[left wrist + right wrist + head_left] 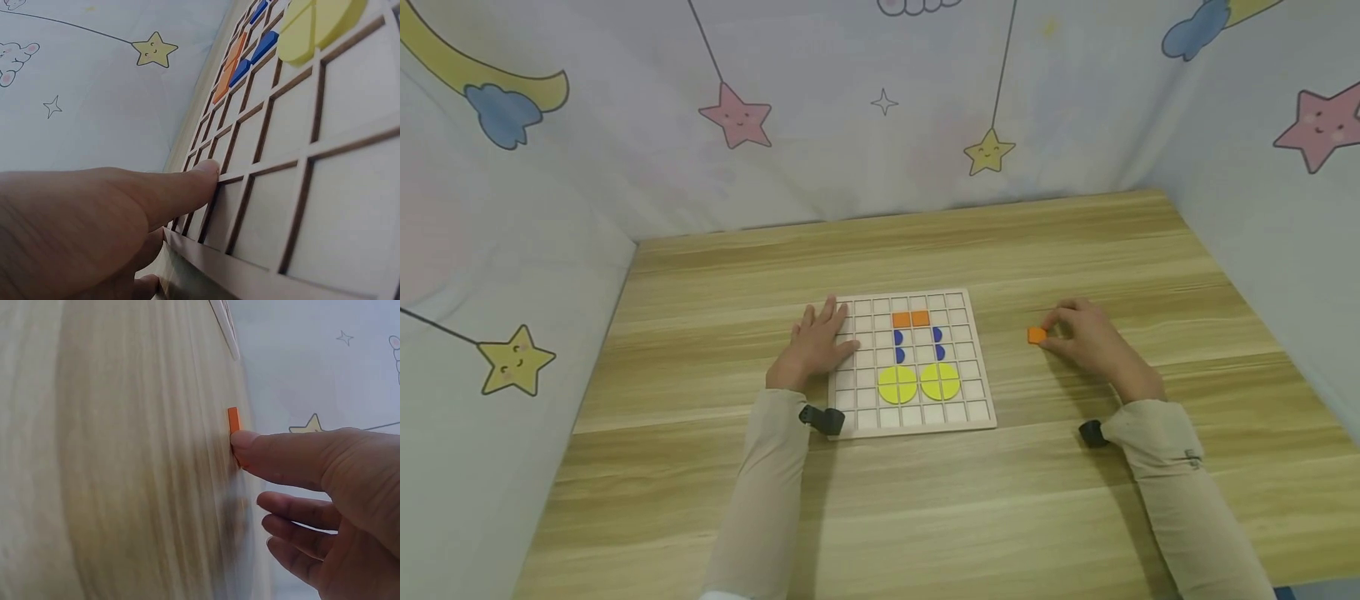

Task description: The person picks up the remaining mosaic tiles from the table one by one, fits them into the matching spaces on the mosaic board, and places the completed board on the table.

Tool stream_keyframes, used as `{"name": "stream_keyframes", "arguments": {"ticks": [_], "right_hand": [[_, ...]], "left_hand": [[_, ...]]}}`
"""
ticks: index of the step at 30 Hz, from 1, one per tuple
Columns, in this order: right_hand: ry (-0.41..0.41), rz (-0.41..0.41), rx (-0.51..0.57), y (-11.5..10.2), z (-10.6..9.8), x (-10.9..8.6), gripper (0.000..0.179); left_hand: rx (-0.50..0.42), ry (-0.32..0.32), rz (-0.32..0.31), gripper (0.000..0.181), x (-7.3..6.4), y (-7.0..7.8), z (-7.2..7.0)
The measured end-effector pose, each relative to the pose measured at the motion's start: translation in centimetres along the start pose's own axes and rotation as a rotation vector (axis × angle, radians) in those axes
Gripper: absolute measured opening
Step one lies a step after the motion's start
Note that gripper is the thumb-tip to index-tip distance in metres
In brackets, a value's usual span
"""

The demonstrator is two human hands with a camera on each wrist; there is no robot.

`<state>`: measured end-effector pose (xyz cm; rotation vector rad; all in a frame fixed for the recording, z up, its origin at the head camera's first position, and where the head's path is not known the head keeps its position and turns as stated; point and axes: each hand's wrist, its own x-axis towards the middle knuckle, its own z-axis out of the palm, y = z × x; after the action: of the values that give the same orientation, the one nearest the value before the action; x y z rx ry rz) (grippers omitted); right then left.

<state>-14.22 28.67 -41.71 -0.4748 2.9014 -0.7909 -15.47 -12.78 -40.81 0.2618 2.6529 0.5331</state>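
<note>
A light wooden grid board [867, 398] lies flat in the middle of the table. Set in its cells are two orange squares [911, 319] side by side, blue half-round pieces [899, 355] in two columns, and two yellow circles [898, 385] made of quarter pieces. My left hand [811, 348] rests on the board's left edge with fingers spread; its thumb lies on the grid in the left wrist view. To the right of the board, my right hand [1090, 340] pinches an orange square tile [1037, 335] between thumb and forefinger, close over the table. The other fingers are loosely bent in the right wrist view.
The wood-grain table [925, 508] extends around the board on every side. A pale fabric backdrop [850, 158] with printed stars stands along its back and sides. Both wrists carry small black cameras [824, 420].
</note>
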Motion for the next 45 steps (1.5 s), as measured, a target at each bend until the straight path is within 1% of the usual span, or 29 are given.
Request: {"name": "stream_keyframes", "arguments": {"ticks": [3,8,10,15,18,23,32,39,45], "right_hand": [[0.015,-0.013,-0.003,0.0,0.1,0.0,0.022],[0.02,-0.006,0.018,-0.3,0.0,0.1,0.024],[0.037,-0.024,0.023,-0.4,-0.1,0.2,0.024],[0.112,-0.1,0.03,-0.8,0.0,0.6,0.022],[0.134,-0.107,0.034,-1.4,0.1,1.0,0.022],[0.134,-0.086,0.036,-2.4,0.2,1.7,0.023],[0.134,-0.12,0.037,-4.1,0.5,2.8,0.022],[0.14,-0.163,0.057,-4.9,0.5,3.5,0.024],[0.142,-0.17,0.07,-5.5,0.6,4.0,0.021]], "left_hand": [[0.0,0.002,-0.002,0.071,0.0,-0.1,0.1],[0.003,0.007,0.004,0.071,0.1,-0.2,0.2],[0.003,0.008,0.006,0.071,0.1,-0.2,0.2],[-0.002,0.008,0.002,0.071,0.1,-0.1,0.2],[-0.002,0.006,0.001,0.071,0.1,-0.2,0.1],[-0.002,0.006,0.002,0.071,0.0,-0.1,0.1],[0.005,0.003,0.001,0.071,0.0,-0.2,0.1],[-0.004,0.007,-0.001,0.071,-0.1,0.0,0.1],[-0.006,0.006,0.0,0.071,-0.1,0.0,0.0]]}}
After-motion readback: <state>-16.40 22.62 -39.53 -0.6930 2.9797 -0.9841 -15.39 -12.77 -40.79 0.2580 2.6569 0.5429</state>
